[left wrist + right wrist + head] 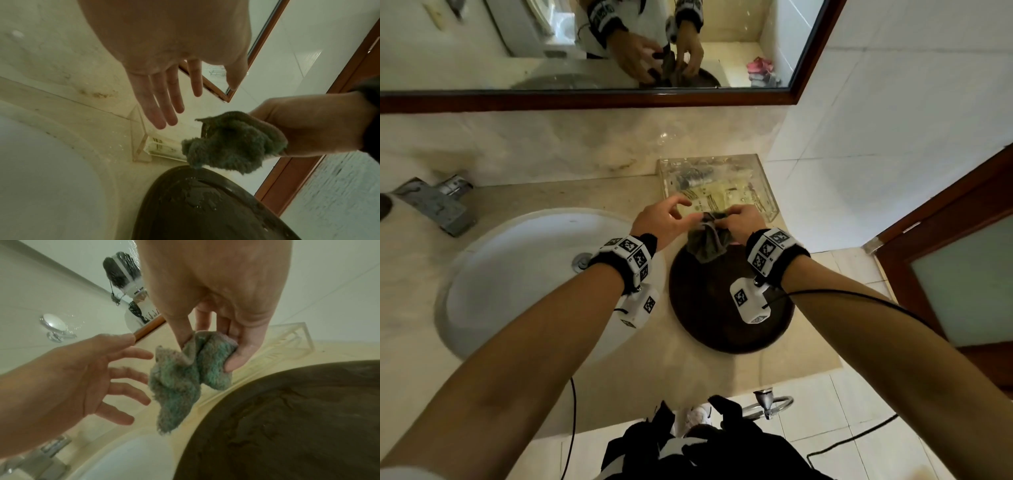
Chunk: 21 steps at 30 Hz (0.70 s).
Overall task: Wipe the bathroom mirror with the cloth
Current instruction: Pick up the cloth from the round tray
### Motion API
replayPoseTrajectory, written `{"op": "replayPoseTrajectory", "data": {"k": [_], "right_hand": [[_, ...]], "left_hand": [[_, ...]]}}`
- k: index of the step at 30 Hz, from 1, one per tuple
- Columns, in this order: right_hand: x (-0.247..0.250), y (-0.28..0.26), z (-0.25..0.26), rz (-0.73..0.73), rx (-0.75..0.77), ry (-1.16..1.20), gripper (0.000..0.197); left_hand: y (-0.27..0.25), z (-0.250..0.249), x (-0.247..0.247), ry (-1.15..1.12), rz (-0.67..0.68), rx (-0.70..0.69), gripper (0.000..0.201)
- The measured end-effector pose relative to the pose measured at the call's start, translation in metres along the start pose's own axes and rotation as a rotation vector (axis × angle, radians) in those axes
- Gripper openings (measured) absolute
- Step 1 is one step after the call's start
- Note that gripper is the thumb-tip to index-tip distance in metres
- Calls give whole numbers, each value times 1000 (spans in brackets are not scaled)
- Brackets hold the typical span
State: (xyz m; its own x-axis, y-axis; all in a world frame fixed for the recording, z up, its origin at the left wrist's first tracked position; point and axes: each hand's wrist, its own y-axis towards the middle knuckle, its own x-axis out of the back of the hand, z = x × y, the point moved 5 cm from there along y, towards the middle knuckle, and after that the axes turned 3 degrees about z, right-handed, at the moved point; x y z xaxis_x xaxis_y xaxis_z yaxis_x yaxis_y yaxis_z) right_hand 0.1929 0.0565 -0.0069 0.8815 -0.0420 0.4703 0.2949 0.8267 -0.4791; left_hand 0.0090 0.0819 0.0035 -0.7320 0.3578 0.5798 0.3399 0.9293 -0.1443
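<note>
A grey-green fluffy cloth (707, 238) (226, 146) (185, 374) hangs bunched above the far rim of a dark round basin (729, 305). My right hand (739, 221) (216, 340) pinches its top between thumb and fingers. My left hand (671, 216) (170, 100) hovers just left of the cloth, fingers spread and straight, holding nothing. The wood-framed mirror (585, 44) runs along the wall above the counter and reflects both hands and the cloth.
A white sink (517, 284) with a chrome tap (438, 202) lies to the left. A clear acrylic tray (717, 185) sits behind the basin against the wall. A wooden door (962, 267) stands at right. Cables trail from my wrists.
</note>
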Motion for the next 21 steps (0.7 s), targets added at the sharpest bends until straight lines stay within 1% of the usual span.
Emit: {"op": "replayPoseTrajectory", "data": {"k": [2,5,9,11,14,16,17,19,21], "right_hand": [[1,0,16,-9,29,91,7],[1,-5,41,9,63,294,16],[3,-13,70,48,115,445,12],[4,-15,80,64,140,480,4],[6,-17,93,68,182,484,1],[12,-16,99,33,200,490,7],[17,-16,102,11,201,499,6],[24,-14,106,-23,197,494,4],[30,-12,110,-41,183,474,11]], "left_hand": [[2,-6,4,-27,41,-1,50],[5,-16,11,-52,68,-1,52],[10,-26,25,-76,44,-7,58],[12,-31,32,-113,25,1,52],[16,-33,43,-201,-33,44,28],[17,-35,51,-251,-64,66,14],[17,-35,56,-262,-79,71,11],[16,-36,66,-284,-115,81,12],[16,-39,75,-323,-152,93,15]]}}
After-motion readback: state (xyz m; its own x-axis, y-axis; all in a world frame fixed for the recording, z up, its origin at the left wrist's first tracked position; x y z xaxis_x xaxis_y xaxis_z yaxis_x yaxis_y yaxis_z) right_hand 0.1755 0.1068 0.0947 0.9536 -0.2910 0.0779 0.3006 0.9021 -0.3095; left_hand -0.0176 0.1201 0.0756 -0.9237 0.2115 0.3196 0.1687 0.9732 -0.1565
